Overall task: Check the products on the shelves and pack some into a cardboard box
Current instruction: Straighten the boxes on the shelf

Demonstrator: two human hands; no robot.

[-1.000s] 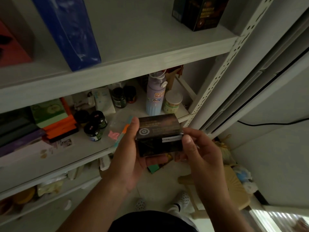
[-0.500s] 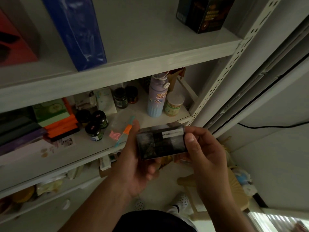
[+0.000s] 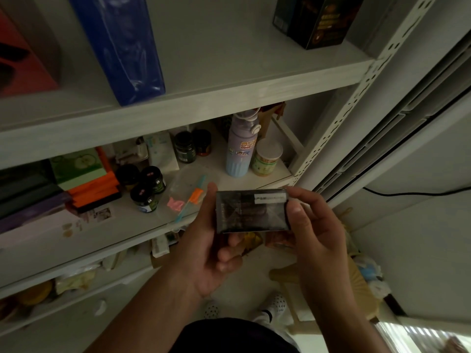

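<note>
both the left hand (image 3: 204, 248) and right hand (image 3: 316, 233) grasp a dark product box (image 3: 251, 212) for inspection; no cardboard box in view, so packing looks unstarted.

Box (image 3: 251, 211) is held between left hand (image 3: 204, 253) and right hand (image 3: 316, 230), before shelf (image 3: 127, 217); bottle (image 3: 239, 149) is set left of can (image 3: 267, 157).

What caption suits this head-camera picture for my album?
Left hand and right hand hold a dark box before cluttered white shelves.
</note>
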